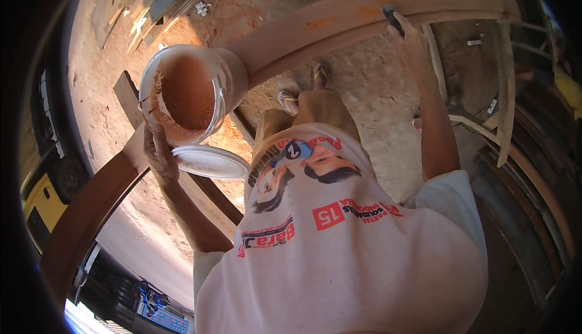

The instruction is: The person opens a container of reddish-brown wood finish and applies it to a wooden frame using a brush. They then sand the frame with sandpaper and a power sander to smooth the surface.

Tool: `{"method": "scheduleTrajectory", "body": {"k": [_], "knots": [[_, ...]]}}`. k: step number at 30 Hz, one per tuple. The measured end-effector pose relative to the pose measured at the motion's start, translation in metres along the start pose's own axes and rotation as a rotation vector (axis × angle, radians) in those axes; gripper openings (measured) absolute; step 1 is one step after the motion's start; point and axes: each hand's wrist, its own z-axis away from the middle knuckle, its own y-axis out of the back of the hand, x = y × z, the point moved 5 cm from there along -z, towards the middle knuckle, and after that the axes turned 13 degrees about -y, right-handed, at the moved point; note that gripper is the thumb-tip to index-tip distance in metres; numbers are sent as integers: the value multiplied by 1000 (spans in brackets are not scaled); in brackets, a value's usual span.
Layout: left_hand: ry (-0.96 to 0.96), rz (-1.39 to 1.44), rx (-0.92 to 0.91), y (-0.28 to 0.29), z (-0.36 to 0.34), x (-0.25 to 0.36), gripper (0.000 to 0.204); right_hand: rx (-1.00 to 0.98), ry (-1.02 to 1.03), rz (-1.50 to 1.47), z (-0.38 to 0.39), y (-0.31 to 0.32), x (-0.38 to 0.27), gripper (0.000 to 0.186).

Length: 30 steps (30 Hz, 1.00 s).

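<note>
Holding a white tub of reddish-brown paste.

Bucket: white plastic, round, tilted with its mouth toward the camera; inside coated with reddish-brown paste, a thick layer at the bottom; at left, gripped at the lower rim.
Lid: white, round, flat; just below the bucket, at left, near.
Scraper: small dark flat blade; pressed onto the wood at far right, held at the fingertips.
Arched wooden frame: broad curved reddish-brown piece, sweeping from near left to far right; orange smears near the blade.
</note>
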Motion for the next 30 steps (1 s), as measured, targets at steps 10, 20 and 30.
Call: {"method": "scheduleTrajectory", "body": {"k": [10,20,30], "knots": [[80,36,51,4,2,-19,54,-498,233,-20,-38,35,-31,21],[227,-120,173,15,11,-22,64,-588,614,1013,-89,12,-119,19],[-189,-523,29,52,21,-77,45,-731,1141,1467,-89,-43,-145,27]]}}
